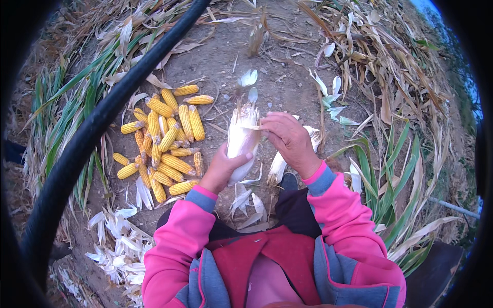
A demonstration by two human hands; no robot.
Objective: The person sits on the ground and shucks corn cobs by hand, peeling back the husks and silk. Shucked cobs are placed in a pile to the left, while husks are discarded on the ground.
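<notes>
My left hand (227, 165) grips the lower part of an ear of corn in its pale husk (240, 142), tip pointing away from me. At the upper right side of this ear, my right hand (287, 136) pinches a strip of husk (252, 127) between thumb and fingers. Husked yellow corn cobs (169, 138) lie in a loose pile on the soil to the left. Beyond and below my right hand, more ears in pale husk (276, 169) rest on the ground, partly hidden by the hand.
Torn husks (123, 246) lie in a heap at lower left, with more (246, 204) between my legs. Dry and green corn stalks (385, 77) flank both sides. A cut stalk stub (256, 36) stands ahead. A dark curved bar (115, 98) crosses the view at left.
</notes>
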